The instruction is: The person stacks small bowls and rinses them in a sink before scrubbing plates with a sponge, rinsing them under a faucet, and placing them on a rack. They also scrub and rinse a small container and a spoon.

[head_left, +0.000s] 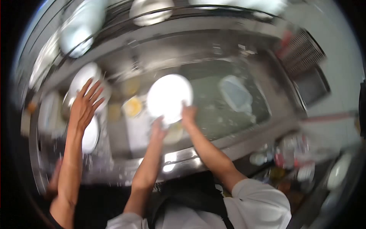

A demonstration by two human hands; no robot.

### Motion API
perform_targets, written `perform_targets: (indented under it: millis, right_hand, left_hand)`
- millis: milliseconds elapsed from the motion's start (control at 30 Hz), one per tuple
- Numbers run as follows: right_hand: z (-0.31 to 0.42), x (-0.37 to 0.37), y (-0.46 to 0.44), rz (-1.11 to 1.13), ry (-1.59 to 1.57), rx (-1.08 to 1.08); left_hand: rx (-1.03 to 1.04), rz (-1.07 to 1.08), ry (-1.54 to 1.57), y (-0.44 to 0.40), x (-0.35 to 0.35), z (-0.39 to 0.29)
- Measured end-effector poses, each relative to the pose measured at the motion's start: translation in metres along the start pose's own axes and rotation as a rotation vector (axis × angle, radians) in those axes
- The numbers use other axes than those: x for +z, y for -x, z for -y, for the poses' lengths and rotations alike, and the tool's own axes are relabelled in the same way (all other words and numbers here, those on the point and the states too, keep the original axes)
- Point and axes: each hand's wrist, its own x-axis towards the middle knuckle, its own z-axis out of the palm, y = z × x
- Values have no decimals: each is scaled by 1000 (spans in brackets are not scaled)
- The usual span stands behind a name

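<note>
A round white plate (170, 95) is held over the middle of the metal sink, between its two basins. My left hand (159, 129) grips the plate's near edge from the left, blurred by motion. On the plate's lower right rim my right hand (188, 114) is closed. Just left of the plate a yellow round item (132, 106), perhaps a sponge or small dish, lies in the left basin. To the right, a pale translucent container (235, 93) sits in the cloudy water (206, 118).
At the left a co-worker's hand (85, 101) reaches over white dishes (90, 135). Racks along the back hold bowls (151, 11). A dark slatted basket (304, 52) stands right of the sink (284, 129). Bottles and clutter (291, 149) are at the lower right.
</note>
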Motion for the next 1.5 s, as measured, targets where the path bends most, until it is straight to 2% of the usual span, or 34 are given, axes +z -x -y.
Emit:
perform_targets:
  millis: [33, 67, 100, 133, 167, 200, 233, 267, 333, 367, 433, 467, 533, 600, 700, 800, 900, 933, 1000, 1067, 1133, 1200, 1233, 1333, 1367, 1400, 1500]
  right_hand:
    - [18, -26, 3, 270, 208, 105]
    - [3, -26, 6, 322, 124, 137]
    - [-12, -28, 8, 372, 42, 173]
    - [-21, -20, 19, 172, -188, 266]
    - [-8, -40, 19, 420, -390, 295]
    - [3, -60, 22, 551, -577, 249]
    - [18, -73, 20, 403, -346, 278]
    - [29, -88, 23, 367, -315, 225]
    - [41, -114, 39, 313, -230, 139]
    - [44, -114, 50, 136, -113, 102]
    - [39, -112, 60, 64, -142, 126]
    - [37, -116, 62, 33, -152, 130]
    - [27, -137, 62, 125, -349, 168]
    - [25, -171, 67, 324, -565, 223]
    - [7, -174, 42, 199, -696, 49]
    - [45, -201, 67, -43, -424, 49]
    - [36, -214, 67, -158, -278, 119]
    - [27, -220, 60, -243, -308, 104]
    - [49, -277, 83, -100, -485, 150]
    - [32, -308, 73, -52, -849, 97]
    - [13, -360, 56, 55, -1044, -23]
    - [15, -427, 48, 59, -1047, -64]
    - [11, -456, 37, 84, -1076, -13]
    - [26, -526, 25, -107, -949, -85]
    - [18, -543, 14, -144, -969, -149]
    - [21, -564, 13, -202, -952, -96]
    - [23, -607, 13, -374, -908, -101]
  left_hand:
    - [-27, 17, -105, -3, -6, -8]
    - [-118, 125, -149, 7, -8, -23]
    - [-108, 95, -138, 31, 20, -36]
    - [-33, 97, -148, 44, 27, -41]
    - [-52, 62, -128, 35, 19, -40]
    - [-78, 201, -150, 24, 6, -39]
    - [-91, 231, -216, 41, 24, -39]
    - [-91, 268, -245, 64, 44, -38]
    - [-102, 207, -244, 85, 70, -30]
    - [-142, 239, -175, 80, 73, -20]
    - [-222, 279, -46, 55, 69, -3]
    - [-226, 318, -99, 44, 69, 5]
    - [-224, 374, -189, 44, 66, 11]
    - [-163, 390, -336, 69, 75, 3]
    - [-158, 441, -358, 115, 98, -7]
    - [-182, 375, -263, 123, 106, 14]
    - [-204, 302, -336, 130, 114, 44]
    - [-204, 364, -370, 129, 119, 49]
    - [-210, 485, -454, 129, 127, 57]
    - [-174, 501, -524, 148, 162, 68]
    - [-73, 588, -640, 169, 205, 88]
    - [50, 706, -825, 186, 251, 110]
    - [77, 721, -893, 196, 275, 125]
    - [161, 683, -928, 189, 342, 195]
    - [136, 733, -947, 197, 361, 212]
    - [110, 795, -963, 204, 382, 230]
    - [687, 745, -1471, 228, 429, 274]
